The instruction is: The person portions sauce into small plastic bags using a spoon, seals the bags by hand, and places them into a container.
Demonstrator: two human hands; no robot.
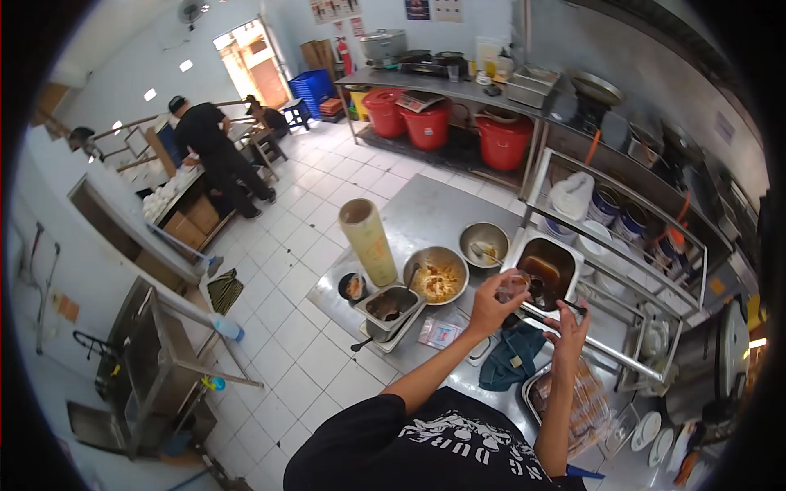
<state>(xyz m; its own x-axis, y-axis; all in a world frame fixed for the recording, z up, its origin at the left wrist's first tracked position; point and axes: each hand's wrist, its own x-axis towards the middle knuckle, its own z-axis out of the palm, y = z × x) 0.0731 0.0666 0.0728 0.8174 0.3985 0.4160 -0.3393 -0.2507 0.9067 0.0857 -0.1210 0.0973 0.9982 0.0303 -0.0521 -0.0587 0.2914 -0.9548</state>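
My left hand (490, 309) grips a small clear plastic cup (513, 285) over the near left rim of a deep steel pan (580, 250). Dark brown liquid (547, 270) fills the lower part of that pan. My right hand (566, 331) is closed on the black handle of a ladle (582, 310); its dark bowl appears to be beside the cup, partly hidden. Below my hands a dark teal cloth (509, 360) lies crumpled on the steel table (413, 200). To its right, a tray (532, 393) holds food under clear plastic.
Left of my hands are a mixing bowl (460, 260) of crumbly food, a smaller bowl (484, 229) with a spoon, a sauce container (372, 327) and a tall roll of film (367, 241). A metal rack (618, 173) borders the right. A person (209, 143) stands farther off.
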